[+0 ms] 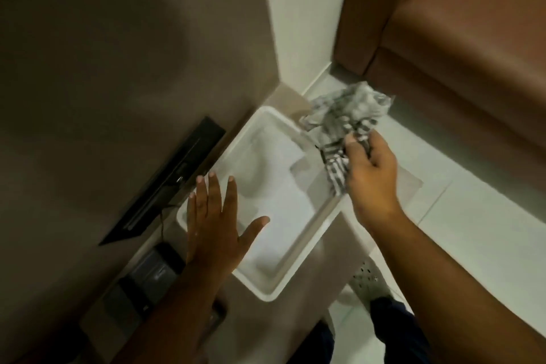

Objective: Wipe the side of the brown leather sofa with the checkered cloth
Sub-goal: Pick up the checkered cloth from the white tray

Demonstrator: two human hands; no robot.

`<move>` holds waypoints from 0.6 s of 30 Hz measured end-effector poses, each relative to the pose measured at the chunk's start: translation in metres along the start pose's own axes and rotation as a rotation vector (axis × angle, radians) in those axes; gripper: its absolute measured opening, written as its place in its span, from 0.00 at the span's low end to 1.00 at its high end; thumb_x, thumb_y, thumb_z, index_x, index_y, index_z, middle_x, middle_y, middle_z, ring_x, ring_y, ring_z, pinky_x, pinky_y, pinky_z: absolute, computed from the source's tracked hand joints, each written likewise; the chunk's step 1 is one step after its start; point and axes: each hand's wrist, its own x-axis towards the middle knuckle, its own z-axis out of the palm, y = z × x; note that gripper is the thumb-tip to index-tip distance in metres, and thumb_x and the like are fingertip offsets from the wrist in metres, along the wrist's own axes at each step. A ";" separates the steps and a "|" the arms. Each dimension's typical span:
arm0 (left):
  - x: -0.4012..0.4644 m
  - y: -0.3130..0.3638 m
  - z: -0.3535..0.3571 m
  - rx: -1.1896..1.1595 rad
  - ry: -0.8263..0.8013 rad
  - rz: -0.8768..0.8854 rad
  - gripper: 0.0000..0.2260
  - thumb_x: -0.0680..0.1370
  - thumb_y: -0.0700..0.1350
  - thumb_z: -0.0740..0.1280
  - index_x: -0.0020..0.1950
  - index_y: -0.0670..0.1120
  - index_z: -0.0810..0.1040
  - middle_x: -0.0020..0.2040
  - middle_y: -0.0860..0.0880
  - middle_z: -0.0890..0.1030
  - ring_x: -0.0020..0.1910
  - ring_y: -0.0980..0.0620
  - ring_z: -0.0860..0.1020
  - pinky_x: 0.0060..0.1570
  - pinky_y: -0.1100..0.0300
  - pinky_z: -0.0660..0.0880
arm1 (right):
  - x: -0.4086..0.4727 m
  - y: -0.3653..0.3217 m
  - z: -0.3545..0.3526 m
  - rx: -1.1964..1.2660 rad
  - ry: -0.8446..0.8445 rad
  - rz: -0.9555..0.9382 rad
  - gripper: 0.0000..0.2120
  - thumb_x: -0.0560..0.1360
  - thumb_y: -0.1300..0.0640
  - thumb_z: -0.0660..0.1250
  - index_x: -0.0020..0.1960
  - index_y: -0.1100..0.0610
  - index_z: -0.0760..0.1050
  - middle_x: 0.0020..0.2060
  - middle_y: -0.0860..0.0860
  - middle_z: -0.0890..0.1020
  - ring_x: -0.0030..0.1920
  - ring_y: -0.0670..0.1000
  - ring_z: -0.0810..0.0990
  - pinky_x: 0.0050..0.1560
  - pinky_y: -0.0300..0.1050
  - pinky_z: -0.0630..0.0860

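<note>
My right hand (370,168) grips a crumpled black-and-white checkered cloth (344,118), held in the air over the right rim of a white tray. The cloth is blurred by motion. The brown leather sofa (461,47) fills the upper right; its side panel (354,23) faces the white wall, a short way above and behind the cloth, not touching it. My left hand (215,221) hovers flat with fingers spread over the left part of the tray, holding nothing.
The white rectangular tray (204,186) sits on a brown counter against a brown wall (118,53). A black device (168,180) with a cable lies left of it, dark boxes (147,278) below. Pale floor tiles (472,216) and my shoe (370,284) are at the lower right.
</note>
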 end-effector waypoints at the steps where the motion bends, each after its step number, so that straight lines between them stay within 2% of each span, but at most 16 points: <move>1: 0.012 0.009 -0.011 0.011 0.000 0.046 0.45 0.74 0.76 0.44 0.80 0.46 0.57 0.81 0.38 0.55 0.80 0.36 0.52 0.75 0.41 0.48 | 0.000 -0.010 -0.020 0.090 0.061 0.012 0.10 0.83 0.59 0.62 0.63 0.56 0.77 0.56 0.54 0.86 0.59 0.55 0.85 0.64 0.53 0.80; 7: 0.082 0.112 -0.060 0.033 0.003 0.336 0.46 0.73 0.77 0.41 0.81 0.46 0.52 0.81 0.39 0.50 0.81 0.39 0.48 0.77 0.41 0.49 | 0.004 -0.053 -0.152 0.517 0.383 0.073 0.11 0.86 0.58 0.57 0.62 0.50 0.76 0.55 0.49 0.86 0.60 0.51 0.85 0.67 0.53 0.80; 9: 0.101 0.162 -0.066 0.027 -0.021 0.416 0.47 0.72 0.78 0.39 0.81 0.47 0.51 0.82 0.40 0.49 0.81 0.40 0.47 0.77 0.42 0.48 | 0.005 -0.056 -0.197 0.584 0.464 0.077 0.11 0.86 0.57 0.57 0.63 0.50 0.76 0.55 0.49 0.85 0.63 0.54 0.84 0.67 0.54 0.80; 10: 0.110 0.184 -0.066 0.026 -0.041 0.437 0.49 0.70 0.78 0.37 0.81 0.48 0.51 0.82 0.40 0.50 0.81 0.40 0.47 0.77 0.42 0.48 | 0.007 -0.054 -0.214 0.620 0.501 0.079 0.12 0.86 0.57 0.57 0.65 0.51 0.75 0.56 0.50 0.85 0.64 0.55 0.83 0.67 0.54 0.80; 13: 0.134 0.280 -0.051 0.091 -0.037 0.567 0.51 0.68 0.79 0.34 0.80 0.48 0.57 0.81 0.39 0.54 0.80 0.37 0.52 0.76 0.39 0.53 | 0.012 -0.044 -0.287 0.746 0.631 0.079 0.14 0.86 0.55 0.57 0.68 0.53 0.75 0.55 0.50 0.87 0.60 0.53 0.85 0.61 0.52 0.82; 15: 0.140 0.339 -0.040 0.116 -0.049 0.638 0.50 0.69 0.79 0.35 0.80 0.47 0.58 0.81 0.38 0.55 0.80 0.36 0.53 0.75 0.38 0.55 | 0.014 -0.034 -0.329 0.837 0.686 0.101 0.17 0.84 0.53 0.58 0.70 0.54 0.74 0.62 0.53 0.85 0.63 0.55 0.84 0.64 0.55 0.81; 18: 0.141 0.422 -0.021 0.119 -0.045 0.733 0.45 0.73 0.75 0.43 0.80 0.46 0.57 0.81 0.37 0.55 0.80 0.36 0.53 0.75 0.39 0.55 | 0.005 -0.015 -0.393 0.940 0.756 0.109 0.19 0.84 0.51 0.58 0.72 0.56 0.73 0.67 0.55 0.83 0.66 0.56 0.83 0.67 0.56 0.80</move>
